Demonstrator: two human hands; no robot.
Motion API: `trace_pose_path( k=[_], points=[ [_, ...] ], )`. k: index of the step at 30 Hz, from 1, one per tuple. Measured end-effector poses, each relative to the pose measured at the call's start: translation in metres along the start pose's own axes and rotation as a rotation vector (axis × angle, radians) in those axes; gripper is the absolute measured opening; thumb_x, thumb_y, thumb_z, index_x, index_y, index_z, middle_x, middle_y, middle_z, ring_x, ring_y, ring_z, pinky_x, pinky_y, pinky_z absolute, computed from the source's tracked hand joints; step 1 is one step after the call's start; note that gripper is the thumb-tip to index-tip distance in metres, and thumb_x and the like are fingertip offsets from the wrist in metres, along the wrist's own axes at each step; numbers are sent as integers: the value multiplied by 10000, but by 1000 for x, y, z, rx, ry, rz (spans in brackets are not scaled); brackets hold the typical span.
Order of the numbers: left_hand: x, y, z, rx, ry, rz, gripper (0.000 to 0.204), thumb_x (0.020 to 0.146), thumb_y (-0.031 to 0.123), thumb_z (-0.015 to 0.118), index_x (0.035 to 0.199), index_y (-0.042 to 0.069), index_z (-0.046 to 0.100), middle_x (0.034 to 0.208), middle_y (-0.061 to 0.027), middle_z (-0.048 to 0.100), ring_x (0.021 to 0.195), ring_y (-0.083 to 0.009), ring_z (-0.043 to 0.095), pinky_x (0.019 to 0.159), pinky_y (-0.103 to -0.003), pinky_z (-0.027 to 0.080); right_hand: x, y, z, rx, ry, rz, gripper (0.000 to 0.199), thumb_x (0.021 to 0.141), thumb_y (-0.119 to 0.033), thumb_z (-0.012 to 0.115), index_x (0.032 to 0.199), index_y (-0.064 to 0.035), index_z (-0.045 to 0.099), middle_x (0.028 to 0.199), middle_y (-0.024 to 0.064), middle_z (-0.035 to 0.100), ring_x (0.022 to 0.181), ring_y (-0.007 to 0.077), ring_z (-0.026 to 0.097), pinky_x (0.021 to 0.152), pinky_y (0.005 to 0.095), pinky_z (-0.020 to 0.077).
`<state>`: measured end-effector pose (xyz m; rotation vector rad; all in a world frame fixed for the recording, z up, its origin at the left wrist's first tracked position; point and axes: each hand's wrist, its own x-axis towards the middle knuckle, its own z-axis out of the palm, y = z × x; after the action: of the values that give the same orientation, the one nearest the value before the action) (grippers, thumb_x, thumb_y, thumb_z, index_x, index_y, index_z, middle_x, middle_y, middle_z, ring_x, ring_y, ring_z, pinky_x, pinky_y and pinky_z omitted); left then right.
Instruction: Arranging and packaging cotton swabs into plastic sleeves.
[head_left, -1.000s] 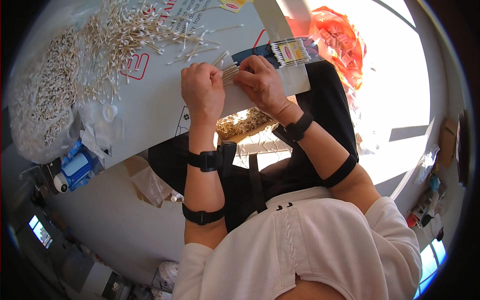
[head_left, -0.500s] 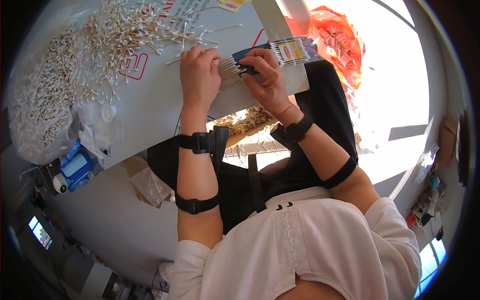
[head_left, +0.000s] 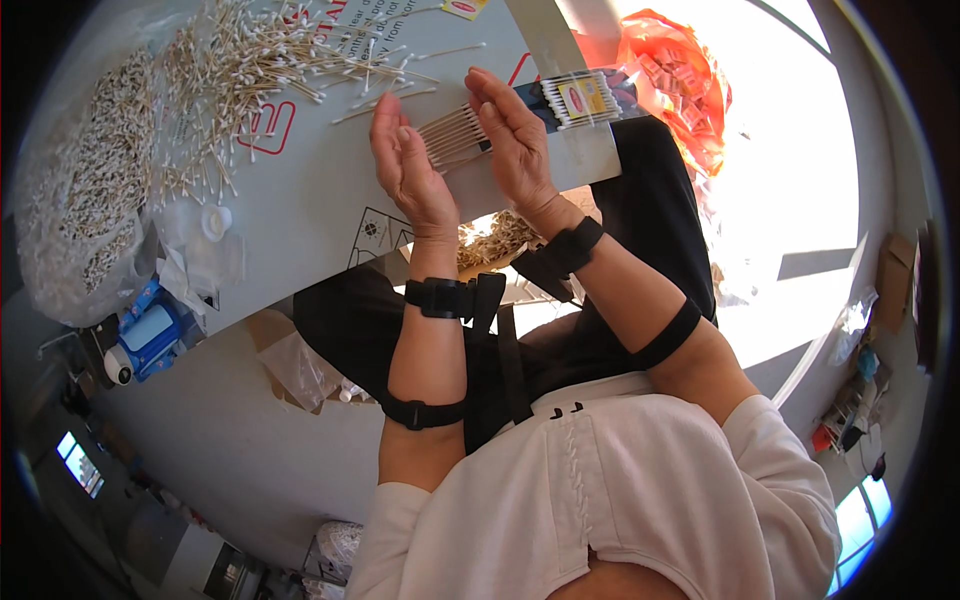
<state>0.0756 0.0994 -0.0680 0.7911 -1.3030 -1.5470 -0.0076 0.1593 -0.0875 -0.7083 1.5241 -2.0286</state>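
A row of cotton swabs (head_left: 455, 137) lies side by side on the table between my two hands. At the left ends of the swabs is my left hand (head_left: 415, 178), its fingers stretched out and the palm turned inward. My right hand (head_left: 515, 140) faces it at the other ends, fingers also extended. The palms flank the row; whether they press on it I cannot tell. Right of my right hand lies a flat pack of cotton swabs (head_left: 580, 100) with a yellow label, on something dark that is partly hidden.
A heap of loose cotton swabs (head_left: 255, 60) spreads over the far left of the table (head_left: 300, 225). Beside it bulges a clear bag full of swabs (head_left: 110, 180). A blue and white object (head_left: 150, 335) sits at the table's left edge. Beyond the right edge is an orange bag (head_left: 680, 90).
My left hand has moved right and nearer me, and its curled fingers have straightened. My right hand has opened from a pinch and shifted slightly left. The swab row is more exposed.
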Motion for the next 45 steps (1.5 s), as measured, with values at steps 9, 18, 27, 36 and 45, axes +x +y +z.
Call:
trace_pose_path(
  k=[9,18,27,36,45],
  points=[
    [-7,29,-30,754,-251,328,213,674,-37,670,850,54,593,897,-92,569,902,-279,558,803,-378,458,2,-33,-33,-358,-82,7,140,811,53,593,914,-12,661,896,66,604,810,153,613,722,251,488],
    [-14,19,-28,1055,-406,474,187,661,-49,666,776,53,559,788,-65,537,788,-293,537,682,-405,447,-1,-33,-41,-498,-159,-88,181,695,74,600,851,-7,643,818,76,566,663,181,583,601,278,477],
    [-13,20,-31,1038,-429,485,182,675,-55,647,775,57,544,784,-70,530,775,-291,530,664,-400,442,-2,-32,-44,-433,-142,-96,192,726,105,565,876,4,629,901,78,585,768,179,597,676,254,485],
    [-13,23,-22,1067,-315,403,360,704,-68,658,1036,50,585,1004,-102,563,975,-315,528,829,-402,460,5,-22,-32,-100,-68,30,322,925,67,432,1220,28,553,1289,91,542,1167,161,537,1028,274,414],
    [-3,-2,-18,783,-237,335,479,773,-99,555,1238,9,509,1192,-171,536,1166,-356,466,1004,-428,387,22,-15,-17,-259,-176,-29,335,940,51,420,1253,18,534,1225,116,584,1154,181,553,1013,277,416]
  ],
)
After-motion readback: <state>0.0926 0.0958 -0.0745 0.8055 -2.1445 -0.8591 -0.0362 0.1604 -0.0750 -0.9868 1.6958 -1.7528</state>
